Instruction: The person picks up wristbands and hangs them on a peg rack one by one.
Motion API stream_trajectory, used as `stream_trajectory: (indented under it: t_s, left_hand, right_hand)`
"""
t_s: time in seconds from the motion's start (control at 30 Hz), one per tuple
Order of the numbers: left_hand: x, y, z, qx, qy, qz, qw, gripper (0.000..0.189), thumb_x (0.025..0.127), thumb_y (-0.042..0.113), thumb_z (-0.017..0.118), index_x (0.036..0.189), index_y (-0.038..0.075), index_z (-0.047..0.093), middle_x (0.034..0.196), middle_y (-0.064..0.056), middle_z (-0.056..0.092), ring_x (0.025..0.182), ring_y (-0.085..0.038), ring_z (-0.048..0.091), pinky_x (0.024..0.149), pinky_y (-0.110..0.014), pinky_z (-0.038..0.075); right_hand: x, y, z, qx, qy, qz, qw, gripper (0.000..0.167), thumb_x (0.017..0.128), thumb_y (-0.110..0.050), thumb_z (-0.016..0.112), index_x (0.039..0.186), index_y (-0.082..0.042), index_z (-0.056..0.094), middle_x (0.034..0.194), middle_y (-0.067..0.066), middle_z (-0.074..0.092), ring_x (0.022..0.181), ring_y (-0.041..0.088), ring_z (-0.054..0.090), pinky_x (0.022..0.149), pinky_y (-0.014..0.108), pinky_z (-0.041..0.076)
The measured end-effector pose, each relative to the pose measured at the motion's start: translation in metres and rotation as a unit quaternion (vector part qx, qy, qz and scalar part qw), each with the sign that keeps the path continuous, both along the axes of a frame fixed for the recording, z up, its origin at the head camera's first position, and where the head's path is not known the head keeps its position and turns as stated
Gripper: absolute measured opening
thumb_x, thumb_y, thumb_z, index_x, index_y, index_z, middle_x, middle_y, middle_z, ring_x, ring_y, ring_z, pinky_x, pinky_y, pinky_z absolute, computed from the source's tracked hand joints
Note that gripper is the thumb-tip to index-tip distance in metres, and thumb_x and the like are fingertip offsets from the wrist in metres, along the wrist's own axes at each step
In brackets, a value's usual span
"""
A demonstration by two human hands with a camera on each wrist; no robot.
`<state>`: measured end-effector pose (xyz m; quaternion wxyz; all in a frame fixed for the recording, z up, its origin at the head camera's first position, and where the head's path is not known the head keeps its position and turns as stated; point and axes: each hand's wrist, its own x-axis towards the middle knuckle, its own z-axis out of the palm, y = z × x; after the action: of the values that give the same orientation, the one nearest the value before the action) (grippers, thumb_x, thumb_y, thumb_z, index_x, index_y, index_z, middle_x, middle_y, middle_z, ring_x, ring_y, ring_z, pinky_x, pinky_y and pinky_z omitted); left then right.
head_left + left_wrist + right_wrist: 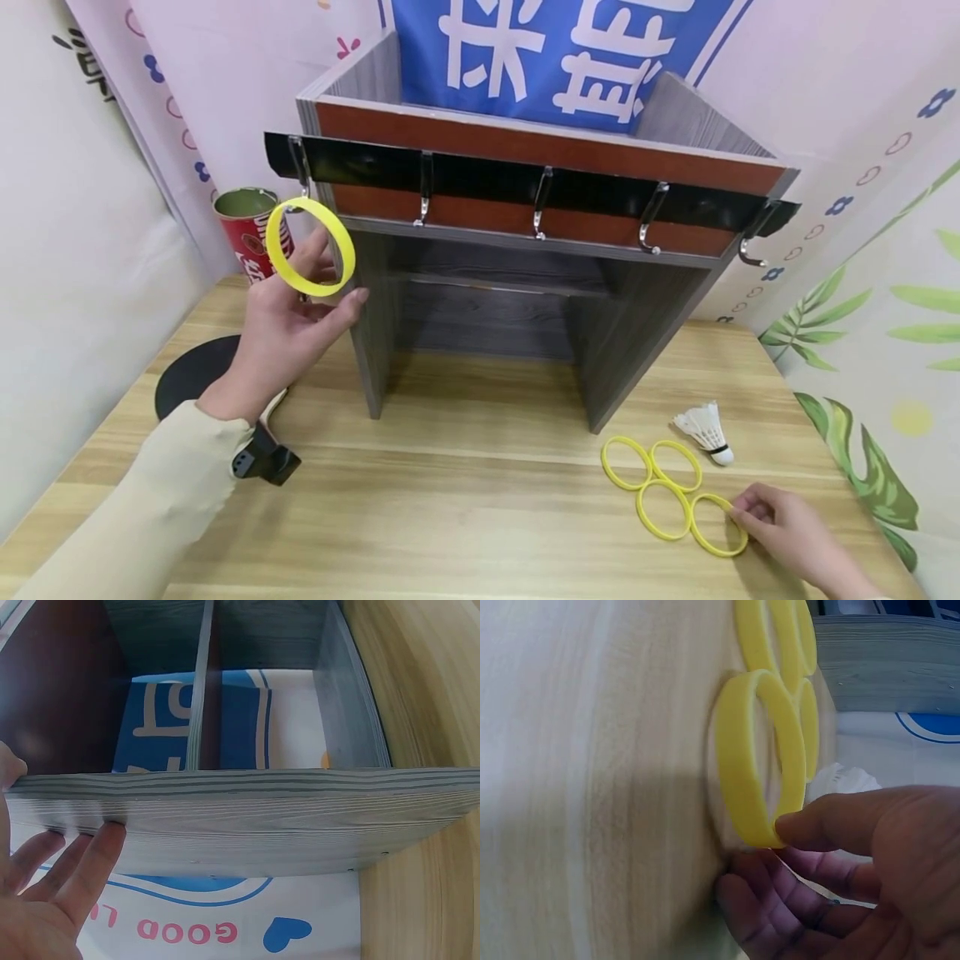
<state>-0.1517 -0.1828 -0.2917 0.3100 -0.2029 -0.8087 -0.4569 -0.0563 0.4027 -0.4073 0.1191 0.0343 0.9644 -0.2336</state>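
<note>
My left hand holds the left side panel of a grey wooden shelf; in the left wrist view the fingers lie on the panel's outer face, the thumb at its edge. Before this hand, a yellow wristband hangs at the leftmost hook of a black hook rail along the shelf's front. On the table at the right, my right hand pinches the edge of another yellow wristband between thumb and fingers. Several more yellow wristbands lie flat beside it, touching one another.
A white shuttlecock lies behind the wristbands. Left of the shelf stands a red can, with a black round object partly behind my left forearm. Printed curtains surround the wooden table.
</note>
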Motion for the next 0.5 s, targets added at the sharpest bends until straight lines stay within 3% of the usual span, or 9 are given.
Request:
stream_trajectory:
  t_s: [0.13, 0.23, 0.37, 0.5]
  left_hand:
    - [0.001, 0.0, 0.0, 0.004, -0.007, 0.002, 1.0, 0.081, 0.084, -0.002, 0.08, 0.156, 0.02, 0.05, 0.115, -0.023, 0.07, 0.097, 0.005, 0.061, 0.074, -0.003, 0.052]
    - [0.001, 0.0, 0.0, -0.001, -0.006, 0.005, 1.0, 0.081, 0.084, -0.002, 0.08, 0.157, 0.019, 0.049, 0.118, -0.022, 0.068, 0.1, 0.004, 0.059, 0.073, -0.002, 0.051]
    - [0.0, -0.001, -0.001, -0.011, 0.006, 0.006, 0.9999, 0.079, 0.084, -0.001, 0.081, 0.154, 0.016, 0.051, 0.112, -0.021, 0.071, 0.095, 0.004, 0.061, 0.074, -0.003, 0.051]
    - [-0.001, -0.001, -0.001, -0.009, 0.012, 0.003, 0.9999, 0.079, 0.083, -0.001, 0.081, 0.154, 0.017, 0.051, 0.109, -0.021, 0.074, 0.09, 0.008, 0.062, 0.074, -0.004, 0.052]
  right_hand:
    - [0.004, 0.005, 0.002, -0.017, 0.029, 0.007, 0.9994, 0.005, 0.096, -0.003, 0.068, 0.095, 0.002, 0.068, 0.084, 0.0, 0.067, 0.069, -0.005, 0.056, 0.061, 0.019, 0.053]
    - [0.007, 0.012, 0.002, -0.065, 0.033, 0.022, 0.9971, 0.008, 0.097, -0.001, 0.067, 0.098, 0.007, 0.066, 0.084, -0.001, 0.067, 0.07, -0.005, 0.059, 0.061, 0.021, 0.057]
    - [0.011, 0.022, 0.006, -0.14, -0.016, 0.021, 0.9898, 0.028, 0.102, -0.006, 0.063, 0.112, 0.02, 0.062, 0.092, -0.007, 0.07, 0.077, -0.004, 0.066, 0.067, 0.023, 0.062]
    - [0.013, 0.028, 0.017, -0.169, -0.066, 0.001, 0.9834, 0.046, 0.107, -0.019, 0.058, 0.129, 0.022, 0.057, 0.102, -0.011, 0.076, 0.089, -0.004, 0.07, 0.076, 0.025, 0.064]
